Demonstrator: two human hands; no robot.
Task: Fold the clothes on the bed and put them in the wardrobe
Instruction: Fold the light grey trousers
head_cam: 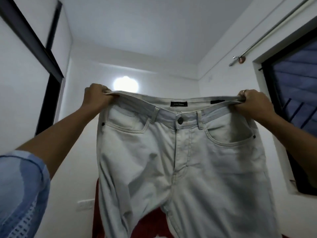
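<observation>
A wall lamp [126, 84] glows ahead, a dark window [295, 103] at my right. The pale jeans [180, 160] hang before me, hiding red fabric [151, 224] below. My left hand [97, 97] and right hand [252, 104] clench the waistband's two ends.

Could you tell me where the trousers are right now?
In the head view, the trousers hang mid-frame, held up in the air by the waistband between the left hand and the right hand, in front of the white wall.
</observation>
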